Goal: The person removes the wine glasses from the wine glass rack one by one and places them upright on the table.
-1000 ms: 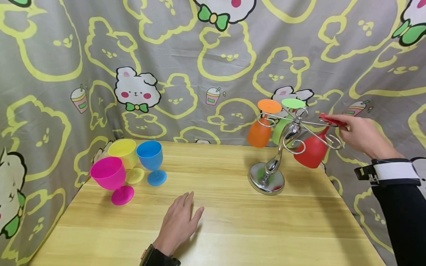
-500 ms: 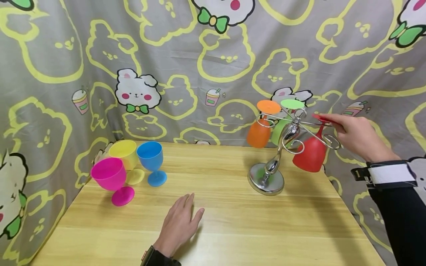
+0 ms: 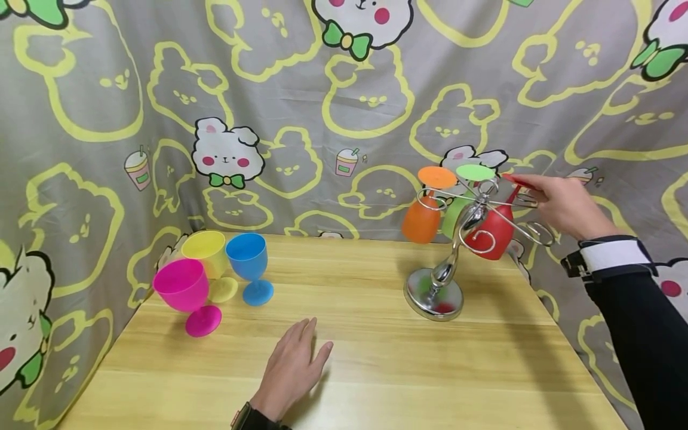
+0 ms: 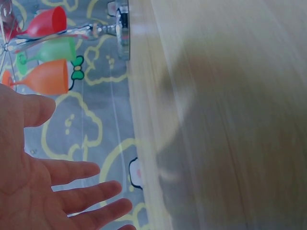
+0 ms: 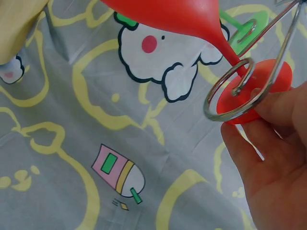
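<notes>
My right hand point(image 3: 570, 206) pinches the foot of an upside-down red goblet point(image 3: 491, 233) at the right side of a chrome goblet rack point(image 3: 443, 269). In the right wrist view, the goblet's thin stem runs through the curled end of a wire hook point(image 5: 211, 105), and its round foot point(image 5: 276, 76) lies against that curl. An orange goblet point(image 3: 421, 221) and a light green goblet point(image 3: 475, 173) hang upside down from other hooks. Over the front of the table, my left hand point(image 3: 295, 364) holds nothing, its fingers extended.
Three goblets stand upright at the left of the wooden table point(image 3: 344, 382): magenta point(image 3: 183, 286), yellow point(image 3: 206, 251) and blue point(image 3: 249, 260). A front-right hook point(image 3: 540, 234) of the rack has no goblet. A patterned grey curtain point(image 3: 301, 71) closes off the back and sides.
My right hand has moved the red goblet leftward and inward along the rack, closer to the central post. The left hand keeps its place; the head view has shifted slightly.
</notes>
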A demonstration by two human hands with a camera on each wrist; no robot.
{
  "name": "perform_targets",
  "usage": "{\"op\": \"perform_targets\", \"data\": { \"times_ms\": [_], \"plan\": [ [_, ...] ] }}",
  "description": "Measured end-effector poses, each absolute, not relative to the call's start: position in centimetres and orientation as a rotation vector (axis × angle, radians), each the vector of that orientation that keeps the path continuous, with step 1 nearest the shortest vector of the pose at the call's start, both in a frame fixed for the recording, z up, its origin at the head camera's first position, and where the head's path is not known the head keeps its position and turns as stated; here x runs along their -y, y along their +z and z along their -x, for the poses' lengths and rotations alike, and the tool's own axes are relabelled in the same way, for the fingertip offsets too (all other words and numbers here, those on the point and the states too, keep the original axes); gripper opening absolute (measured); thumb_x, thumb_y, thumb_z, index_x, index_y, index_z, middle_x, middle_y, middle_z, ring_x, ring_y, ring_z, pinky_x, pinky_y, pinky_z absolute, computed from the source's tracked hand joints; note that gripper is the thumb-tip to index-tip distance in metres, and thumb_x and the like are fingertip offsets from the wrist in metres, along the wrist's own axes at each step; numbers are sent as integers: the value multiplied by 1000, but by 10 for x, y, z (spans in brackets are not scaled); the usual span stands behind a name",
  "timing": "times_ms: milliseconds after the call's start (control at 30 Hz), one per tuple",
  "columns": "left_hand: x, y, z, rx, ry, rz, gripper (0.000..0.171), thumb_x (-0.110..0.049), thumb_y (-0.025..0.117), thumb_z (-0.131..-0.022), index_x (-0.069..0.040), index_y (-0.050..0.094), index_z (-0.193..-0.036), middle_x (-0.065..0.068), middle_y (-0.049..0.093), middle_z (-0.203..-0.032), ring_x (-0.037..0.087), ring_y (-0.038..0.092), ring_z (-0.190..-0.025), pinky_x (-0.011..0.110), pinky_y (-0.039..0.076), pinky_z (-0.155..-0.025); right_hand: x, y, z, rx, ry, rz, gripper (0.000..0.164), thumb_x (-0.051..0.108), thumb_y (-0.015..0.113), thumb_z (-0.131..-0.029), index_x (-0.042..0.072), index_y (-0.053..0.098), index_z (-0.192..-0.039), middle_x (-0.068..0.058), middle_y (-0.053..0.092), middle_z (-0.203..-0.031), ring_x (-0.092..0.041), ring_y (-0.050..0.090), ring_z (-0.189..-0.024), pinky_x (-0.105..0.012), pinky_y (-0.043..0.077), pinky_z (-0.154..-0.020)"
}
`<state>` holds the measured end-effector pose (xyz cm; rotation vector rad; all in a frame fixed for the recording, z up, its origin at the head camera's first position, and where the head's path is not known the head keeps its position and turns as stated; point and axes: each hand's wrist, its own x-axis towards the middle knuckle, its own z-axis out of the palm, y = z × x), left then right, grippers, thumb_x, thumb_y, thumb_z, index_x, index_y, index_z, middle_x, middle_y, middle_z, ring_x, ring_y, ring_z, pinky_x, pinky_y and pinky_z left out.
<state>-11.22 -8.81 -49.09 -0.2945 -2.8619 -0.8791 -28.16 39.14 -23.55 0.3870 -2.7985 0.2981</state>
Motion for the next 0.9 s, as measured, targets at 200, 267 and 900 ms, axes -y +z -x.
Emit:
{"op": "perform_targets", "data": {
  "times_ms": [200,267,900],
  "plan": [
    [87,-490,112,2866,-883,310,68,-47,56,-109,5,50,-153,28,50,-154,46,45,-145,62,36,-119,-400,-239,282,2811,367,-277,58,-14,45,-96,-4,52,-153,-39,59,-120,-42,49,-83,-38,34,-50],
    [87,-489,111,2866,-893,309,68,-46,56,-109,5,51,-153,29,50,-154,46,45,-145,63,36,-119,-402,-240,281,2800,368,-254,54,-12,45,-97,-6,53,-151,-39,59,-118,-45,47,-86,-41,35,-54],
    [86,-492,111,2868,-986,315,68,-46,54,-110,3,47,-157,25,48,-157,43,43,-147,61,37,-119,-442,-284,219,2641,352,67,37,-5,44,-95,-17,58,-127,-43,61,-100,-40,47,-62,-48,36,-57]
  ]
}}
